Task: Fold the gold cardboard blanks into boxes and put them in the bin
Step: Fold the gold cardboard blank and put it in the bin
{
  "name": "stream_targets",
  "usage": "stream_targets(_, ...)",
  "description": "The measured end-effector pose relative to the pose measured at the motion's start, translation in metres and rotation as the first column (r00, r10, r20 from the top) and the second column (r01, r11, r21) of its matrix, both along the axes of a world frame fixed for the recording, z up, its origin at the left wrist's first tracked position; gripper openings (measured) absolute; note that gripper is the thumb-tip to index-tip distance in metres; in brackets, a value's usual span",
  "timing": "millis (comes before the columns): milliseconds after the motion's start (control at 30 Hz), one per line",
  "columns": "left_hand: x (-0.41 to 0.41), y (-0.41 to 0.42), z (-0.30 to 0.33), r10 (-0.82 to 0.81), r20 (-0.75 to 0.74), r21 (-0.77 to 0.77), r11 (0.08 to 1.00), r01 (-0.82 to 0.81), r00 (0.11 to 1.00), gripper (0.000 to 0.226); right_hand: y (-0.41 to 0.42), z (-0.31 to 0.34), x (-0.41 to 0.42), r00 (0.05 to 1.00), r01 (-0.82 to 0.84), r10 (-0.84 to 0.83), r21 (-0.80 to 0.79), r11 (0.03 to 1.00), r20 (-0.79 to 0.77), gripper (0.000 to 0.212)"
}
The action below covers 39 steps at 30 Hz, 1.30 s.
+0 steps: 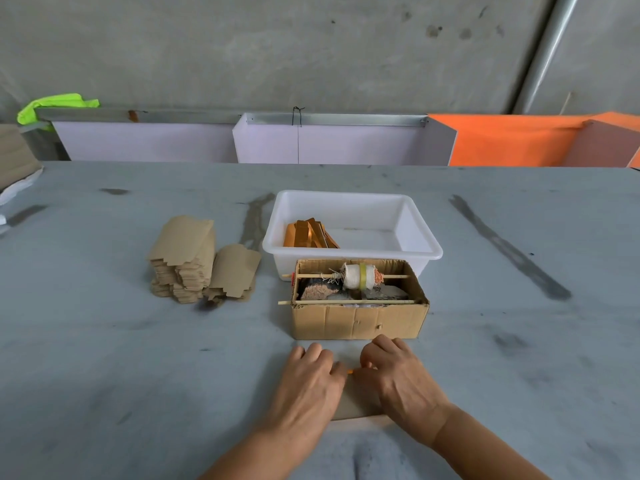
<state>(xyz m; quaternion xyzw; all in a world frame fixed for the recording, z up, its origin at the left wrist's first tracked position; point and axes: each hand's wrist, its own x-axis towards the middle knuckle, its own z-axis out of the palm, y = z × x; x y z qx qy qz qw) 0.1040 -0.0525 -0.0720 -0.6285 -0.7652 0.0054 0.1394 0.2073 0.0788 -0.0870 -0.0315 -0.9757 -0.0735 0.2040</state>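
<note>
Where the grey desk (104, 341) spreads out below the camera, a white bin (420, 233) sits at its middle with a few folded gold boxes (308, 233) in its left end, an open brown carton (356, 320) touching its near wall and a stack of flat blanks (194, 261), brown side up, to its left. Just in front of the carton both forearms reach forward, palms down, onto one blank (356, 400) lying on the desk. The left hand (308, 382) presses it with relaxed fingers, while the right hand (398, 372) curls its grip over the far edge, where a sliver of gold shows.
</note>
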Motion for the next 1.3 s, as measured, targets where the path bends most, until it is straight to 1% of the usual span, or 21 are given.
stream_targets(100, 0.001, 0.002, -0.001, 0.007, -0.005, 0.028, 1.0, -0.007, 1.0, 0.027, 0.001, 0.001, 0.001, 1.0, 0.002, -0.002, -0.005, 1.0, 0.018, 0.026)
stream_targets(200, -0.003, -0.003, -0.003, -0.01, -0.025, 0.054, 0.999, 0.011, 1.0, 0.017, 0.002, 0.001, 0.002, 1.0, -0.003, 0.004, -0.04, 0.999, 0.024, 0.027)
stream_targets(267, -0.006, -0.01, -0.005, -0.021, -0.028, 0.055, 0.998, 0.023, 0.999, 0.016, 0.004, 0.001, 0.003, 0.999, -0.008, 0.01, -0.065, 0.998, 0.032, 0.026)
stream_targets(367, -0.013, -0.017, -0.008, -0.033, -0.035, 0.11, 0.993, 0.036, 0.999, 0.005, 0.007, 0.002, 0.008, 1.0, -0.003, 0.006, -0.092, 0.996, 0.025, 0.029)
stream_targets(400, -0.014, -0.019, -0.007, -0.022, -0.024, 0.108, 0.994, 0.024, 0.999, 0.013, 0.008, 0.002, 0.009, 1.0, -0.001, 0.003, -0.111, 0.994, 0.018, 0.031)
stream_targets(433, -0.015, -0.021, -0.007, -0.019, -0.027, 0.118, 0.993, 0.022, 0.999, 0.017, 0.009, 0.002, 0.011, 1.0, 0.004, -0.002, -0.126, 0.992, 0.016, 0.033)
stream_targets(500, -0.016, -0.025, -0.006, -0.022, -0.026, 0.127, 0.992, 0.025, 0.999, 0.013, 0.009, 0.001, 0.013, 1.0, 0.015, -0.012, -0.143, 0.99, 0.025, 0.036)
stream_targets(533, -0.016, -0.027, -0.007, -0.022, -0.012, 0.128, 0.992, 0.023, 1.0, 0.018, 0.009, 0.001, 0.014, 1.0, 0.016, -0.012, -0.156, 0.988, 0.027, 0.037)
stream_targets(600, -0.017, -0.03, -0.008, -0.02, 0.033, 0.132, 0.991, 0.016, 0.999, 0.031, 0.01, 0.003, 0.015, 1.0, 0.008, -0.005, -0.191, 0.982, 0.016, 0.038)
stream_targets(700, -0.018, -0.037, -0.014, 0.002, 0.11, 0.147, 0.989, -0.018, 0.994, 0.021, 0.009, 0.004, 0.02, 1.0, 0.029, -0.025, -0.286, 0.958, 0.015, 0.039)
stream_targets(767, -0.016, -0.04, -0.014, 0.021, 0.247, 0.17, 0.983, -0.064, 0.969, 0.027, 0.008, 0.004, 0.024, 0.998, 0.066, -0.059, -0.404, 0.912, 0.029, 0.032)
stream_targets(833, -0.012, -0.044, -0.01, 0.031, 0.341, 0.208, 0.972, -0.108, 0.94, 0.022, 0.008, 0.002, 0.027, 0.993, 0.116, -0.09, -0.501, 0.858, 0.077, 0.026)
stream_targets(900, -0.01, -0.046, -0.005, 0.021, 0.399, 0.195, 0.975, -0.107, 0.917, 0.036, 0.007, 0.0, 0.031, 0.992, 0.128, -0.096, -0.553, 0.823, 0.086, 0.028)
stream_targets(933, -0.009, -0.047, -0.003, 0.033, 0.409, 0.169, 0.979, -0.111, 0.912, 0.039, 0.005, 0.001, 0.032, 0.993, 0.12, -0.1, -0.576, 0.808, 0.067, 0.028)
stream_targets(967, -0.008, -0.046, -0.001, 0.039, 0.412, 0.144, 0.984, -0.108, 0.91, 0.036, 0.004, 0.001, 0.034, 0.995, 0.097, -0.1, -0.584, 0.806, 0.026, 0.026)
stream_targets(1033, -0.011, -0.047, 0.001, 0.055, 0.442, 0.097, 0.989, -0.108, 0.896, 0.024, 0.0, 0.001, 0.038, 0.995, 0.031, -0.081, -0.574, 0.818, -0.062, 0.024)
stream_targets(1100, -0.014, -0.045, -0.001, 0.093, 0.553, 0.037, 0.99, -0.135, 0.828, 0.01, 0.0, 0.0, 0.04, 0.986, 0.005, -0.1, -0.582, 0.813, -0.131, 0.025)
stream_targets(1133, -0.016, -0.045, -0.003, 0.098, 0.615, 0.044, 0.987, -0.157, 0.783, 0.007, 0.0, 0.0, 0.04, 0.976, 0.018, -0.147, -0.618, 0.786, -0.159, 0.025)
stream_targets(1200, -0.021, -0.042, -0.002, 0.1, 0.75, 0.098, 0.961, -0.259, 0.654, 0.004, -0.004, 0.004, 0.04, 0.93, 0.074, -0.317, -0.746, 0.662, -0.189, 0.029)
stream_targets(1233, -0.023, -0.04, 0.002, 0.094, 0.812, 0.122, 0.938, -0.325, 0.576, 0.009, -0.006, 0.007, 0.04, 0.893, 0.086, -0.405, -0.809, 0.581, -0.196, 0.032)
stream_targets(1300, -0.029, -0.036, 0.011, 0.071, 0.916, 0.111, 0.902, -0.418, 0.395, 0.022, -0.01, 0.017, 0.037, 0.822, 0.065, -0.541, -0.914, 0.402, -0.18, 0.035)
